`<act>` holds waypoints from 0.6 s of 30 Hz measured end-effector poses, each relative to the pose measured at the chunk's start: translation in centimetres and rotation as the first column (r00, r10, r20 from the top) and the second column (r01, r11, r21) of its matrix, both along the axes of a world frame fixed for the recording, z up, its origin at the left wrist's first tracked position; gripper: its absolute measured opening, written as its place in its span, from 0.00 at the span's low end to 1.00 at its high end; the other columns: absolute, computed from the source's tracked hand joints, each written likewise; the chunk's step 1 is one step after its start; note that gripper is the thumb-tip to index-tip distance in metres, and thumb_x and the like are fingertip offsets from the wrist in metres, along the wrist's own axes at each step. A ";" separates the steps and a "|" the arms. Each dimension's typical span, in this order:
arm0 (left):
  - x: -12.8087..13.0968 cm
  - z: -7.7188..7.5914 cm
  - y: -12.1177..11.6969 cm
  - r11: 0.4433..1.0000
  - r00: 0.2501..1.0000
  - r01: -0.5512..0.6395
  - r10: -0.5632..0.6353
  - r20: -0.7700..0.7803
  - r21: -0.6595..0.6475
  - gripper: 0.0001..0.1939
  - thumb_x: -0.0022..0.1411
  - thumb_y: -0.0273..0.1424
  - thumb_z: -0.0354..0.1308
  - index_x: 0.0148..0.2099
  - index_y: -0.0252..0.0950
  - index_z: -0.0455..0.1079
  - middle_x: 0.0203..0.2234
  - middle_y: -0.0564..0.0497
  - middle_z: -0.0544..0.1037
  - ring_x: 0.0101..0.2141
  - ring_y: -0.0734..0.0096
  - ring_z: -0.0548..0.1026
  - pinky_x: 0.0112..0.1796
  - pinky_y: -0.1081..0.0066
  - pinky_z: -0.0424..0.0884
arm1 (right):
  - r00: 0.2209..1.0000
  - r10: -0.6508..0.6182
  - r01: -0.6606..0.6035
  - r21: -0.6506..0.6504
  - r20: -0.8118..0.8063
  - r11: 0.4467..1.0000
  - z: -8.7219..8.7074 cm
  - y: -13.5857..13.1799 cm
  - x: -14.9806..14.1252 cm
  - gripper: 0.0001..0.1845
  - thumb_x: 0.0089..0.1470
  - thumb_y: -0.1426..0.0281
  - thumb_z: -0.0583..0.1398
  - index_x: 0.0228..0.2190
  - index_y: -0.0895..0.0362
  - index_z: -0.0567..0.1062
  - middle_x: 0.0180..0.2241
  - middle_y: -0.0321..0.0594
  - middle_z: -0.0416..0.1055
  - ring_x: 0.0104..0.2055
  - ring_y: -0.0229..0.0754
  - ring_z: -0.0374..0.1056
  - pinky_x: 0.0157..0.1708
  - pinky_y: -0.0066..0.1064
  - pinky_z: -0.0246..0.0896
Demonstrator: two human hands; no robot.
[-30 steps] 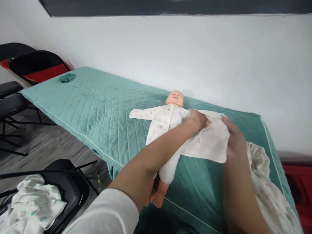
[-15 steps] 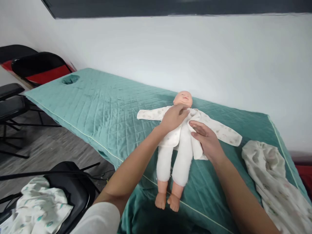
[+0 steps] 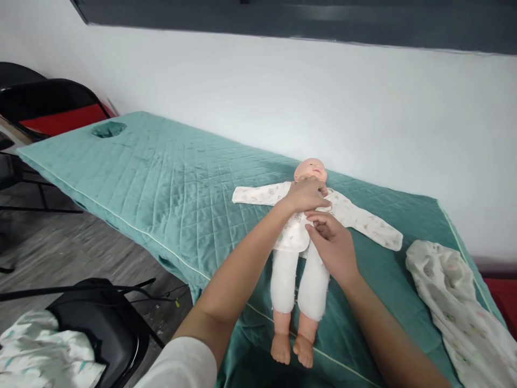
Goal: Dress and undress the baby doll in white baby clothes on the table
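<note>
A baby doll (image 3: 312,170) lies on its back, legs toward me, in a white patterned baby shirt (image 3: 291,237) with its sleeves spread wide. My left hand (image 3: 307,195) rests across the doll's upper chest, fingers closed on the shirt front near the neckline. Just below it, my right hand (image 3: 333,242) has its fingers bent in a pinch at the shirt's front edge; the fabric between them is mostly hidden. White cloth covers the doll's legs (image 3: 283,283), and its feet are bare.
A green quilted cover (image 3: 181,161) drapes the bed, which has a round hole at its far left. Light patterned clothing (image 3: 444,285) lies at the right. A black chair (image 3: 100,328) holding printed cloth (image 3: 48,350) stands at lower left. Behind the bed is a white wall (image 3: 283,91).
The shirt's right-hand flap, open beside the leg before, is now drawn in over the body. My right hand moved inward, close to my left. The view shifted slightly.
</note>
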State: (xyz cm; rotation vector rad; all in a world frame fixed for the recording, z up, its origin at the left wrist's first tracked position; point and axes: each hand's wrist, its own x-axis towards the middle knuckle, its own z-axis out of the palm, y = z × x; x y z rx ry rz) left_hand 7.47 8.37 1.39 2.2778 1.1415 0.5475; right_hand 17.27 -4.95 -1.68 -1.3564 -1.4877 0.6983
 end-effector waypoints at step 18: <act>-2.9 -4.7 -2.8 0.905 0.774 -0.424 0.352 0.526 0.018 0.06 0.62 0.23 0.51 0.40 0.37 0.67 0.40 0.48 0.73 0.41 0.70 0.72 0.46 0.69 0.69 | 0.946 0.050 -0.153 0.304 0.321 0.940 -1.4 -0.7 1.9 0.12 0.62 0.71 0.55 0.46 0.50 0.74 0.54 0.42 0.72 0.59 0.46 0.66 0.61 0.47 0.60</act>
